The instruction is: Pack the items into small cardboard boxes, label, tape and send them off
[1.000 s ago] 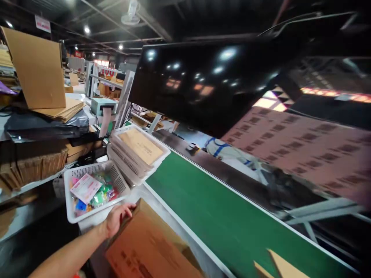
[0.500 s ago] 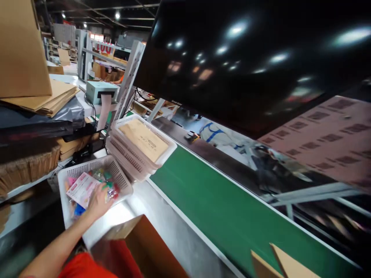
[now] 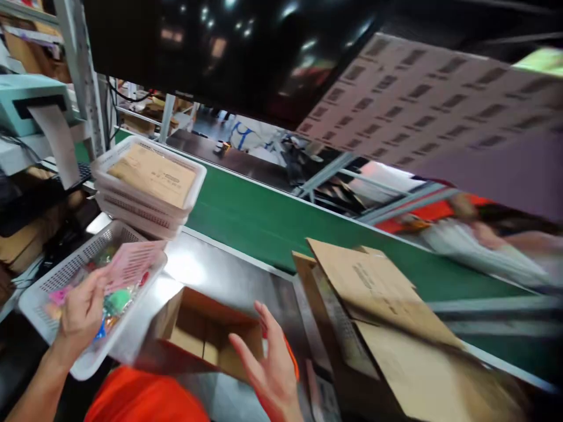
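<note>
Over the white plastic basket (image 3: 37, 305), my left hand (image 3: 83, 310) is closed on one edge of a pink printed card (image 3: 136, 262). Beneath it, the basket holds colourful small items in clear bags, a green one (image 3: 118, 300) among them. My right hand (image 3: 272, 366) is open, fingers spread, at the right side of an open cardboard box (image 3: 189, 337). That box stands on the metal table (image 3: 224, 258) in front of me, and its visible inside holds nothing. Whether the right hand touches the box, I cannot tell.
Stacked white baskets (image 3: 145, 217) carry a flat brown carton (image 3: 153, 173) on top. A green conveyor belt (image 3: 246, 202) runs behind the table. Opened cardboard boxes (image 3: 378, 293) stand at right. A label printer (image 3: 33, 105) is at left, a large dark screen (image 3: 197, 58) above. Another person's arm (image 3: 488, 234) is blurred far right.
The view has swung right. My left hand has picked up the pink card from the bagged items. My right hand has come into view beside the open box.
</note>
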### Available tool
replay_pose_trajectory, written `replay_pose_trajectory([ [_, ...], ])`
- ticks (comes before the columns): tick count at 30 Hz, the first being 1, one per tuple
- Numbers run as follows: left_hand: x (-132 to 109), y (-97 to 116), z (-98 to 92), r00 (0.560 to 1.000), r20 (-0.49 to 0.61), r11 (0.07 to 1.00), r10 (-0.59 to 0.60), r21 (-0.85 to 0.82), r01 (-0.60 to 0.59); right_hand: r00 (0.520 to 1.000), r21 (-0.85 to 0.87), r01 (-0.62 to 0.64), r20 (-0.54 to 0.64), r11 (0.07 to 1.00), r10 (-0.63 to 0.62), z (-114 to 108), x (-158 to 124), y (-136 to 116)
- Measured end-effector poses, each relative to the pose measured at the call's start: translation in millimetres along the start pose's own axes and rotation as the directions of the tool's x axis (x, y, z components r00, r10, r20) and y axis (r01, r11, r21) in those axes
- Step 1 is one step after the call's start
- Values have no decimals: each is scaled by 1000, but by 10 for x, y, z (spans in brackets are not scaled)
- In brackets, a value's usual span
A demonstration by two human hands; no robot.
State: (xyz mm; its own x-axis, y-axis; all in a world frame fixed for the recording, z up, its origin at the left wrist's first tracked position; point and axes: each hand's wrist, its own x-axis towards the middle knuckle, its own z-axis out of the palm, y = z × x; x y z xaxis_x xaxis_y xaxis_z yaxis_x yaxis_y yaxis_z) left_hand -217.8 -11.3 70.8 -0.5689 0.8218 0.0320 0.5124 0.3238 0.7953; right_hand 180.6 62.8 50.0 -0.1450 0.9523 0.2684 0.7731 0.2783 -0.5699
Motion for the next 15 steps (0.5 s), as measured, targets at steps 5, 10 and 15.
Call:
replay_pose_trajectory([
  [5, -294, 748, 729, 574, 530, 780, 625, -458, -427, 902, -66, 428, 88, 902, -422, -388, 21, -448],
  [10, -524, 590, 1643, 754, 368, 838, 544, -193, -511, 836, -191, 472, 406, 860, -369, -451, 245, -244],
  [15, -612, 166, 2106, 912, 337, 970, 233, -6, -245, 757, -334, 559, 579, 759, -303, 68, 490, 151],
])
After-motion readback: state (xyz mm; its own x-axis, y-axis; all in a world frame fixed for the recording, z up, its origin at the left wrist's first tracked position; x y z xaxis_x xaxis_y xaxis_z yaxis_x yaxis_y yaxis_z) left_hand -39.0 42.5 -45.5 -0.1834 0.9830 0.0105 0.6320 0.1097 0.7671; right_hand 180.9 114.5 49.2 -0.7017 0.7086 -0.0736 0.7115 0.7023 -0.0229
